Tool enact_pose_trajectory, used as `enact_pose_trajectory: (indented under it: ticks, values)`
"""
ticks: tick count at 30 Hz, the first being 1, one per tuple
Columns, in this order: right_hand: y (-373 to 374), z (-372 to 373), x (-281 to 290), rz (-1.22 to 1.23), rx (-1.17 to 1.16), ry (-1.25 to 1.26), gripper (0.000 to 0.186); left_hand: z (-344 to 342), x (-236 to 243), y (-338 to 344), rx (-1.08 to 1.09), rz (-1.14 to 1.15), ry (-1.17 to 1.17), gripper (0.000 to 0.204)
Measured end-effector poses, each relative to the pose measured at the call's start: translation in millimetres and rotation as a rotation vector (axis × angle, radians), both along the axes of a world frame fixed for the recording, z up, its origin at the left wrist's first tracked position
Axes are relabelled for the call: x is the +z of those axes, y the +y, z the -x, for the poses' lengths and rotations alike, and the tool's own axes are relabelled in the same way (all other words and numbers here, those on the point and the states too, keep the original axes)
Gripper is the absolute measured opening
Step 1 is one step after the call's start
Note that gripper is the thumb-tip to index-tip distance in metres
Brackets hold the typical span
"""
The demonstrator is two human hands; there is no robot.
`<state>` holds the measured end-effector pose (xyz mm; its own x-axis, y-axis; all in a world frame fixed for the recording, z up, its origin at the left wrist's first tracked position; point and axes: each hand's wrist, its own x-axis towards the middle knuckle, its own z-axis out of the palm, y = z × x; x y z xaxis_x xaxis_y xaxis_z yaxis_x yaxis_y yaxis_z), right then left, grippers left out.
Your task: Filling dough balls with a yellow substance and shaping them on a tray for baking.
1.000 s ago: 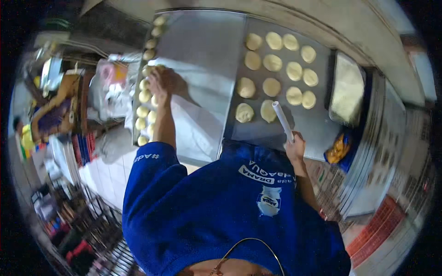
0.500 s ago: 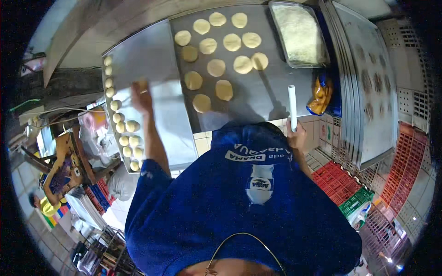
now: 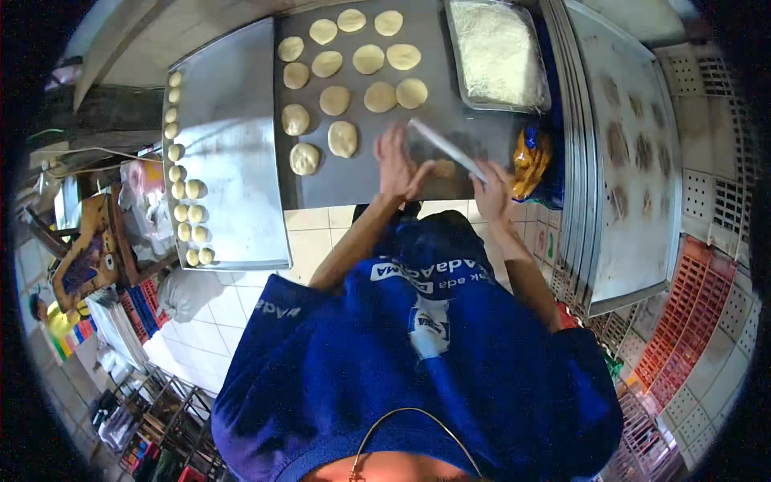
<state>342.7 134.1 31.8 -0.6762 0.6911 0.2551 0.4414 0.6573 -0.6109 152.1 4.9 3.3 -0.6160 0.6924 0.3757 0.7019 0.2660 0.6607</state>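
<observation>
The wide left hand (image 3: 394,167) is sitting just left of the dough (image 3: 443,169), and the right hand (image 3: 495,191) is holding a slanting stick (image 3: 446,147).

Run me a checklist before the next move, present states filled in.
1. White rod gripped by the right hand: ok.
2. Left hand open: ok, fingers extended, though blurred.
3. Rod touching the small dough piece: cannot tell, motion blur.
4. Flat dough rounds all apart: not ok, two appear to touch.
5. Dough balls on the metal tray: ok.
</observation>
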Motion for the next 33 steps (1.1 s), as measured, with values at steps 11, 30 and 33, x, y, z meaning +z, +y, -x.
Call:
enact_pose_trajectory:
  ticks: [11, 30, 33]
  values:
    - [34.1, 90.2, -42.3, -0.378, 0.387, -0.261, 0.073, 38.7, -13.3, 3.3, 0.15, 0.416, 0.124, 0.068]
    - [-16.0, -6.8, -48.5, -0.026, 0.224, -0.219, 0.031, -25.6, 10.3, -99.1, -0.023, 0.083, -0.318, 0.055]
    - [5.3, 21.8, -32.6, -0.007, 0.1, -0.138, 0.019, 6.6, 7.6, -69.5, 0.198, 0.038, -0.369, 0.038]
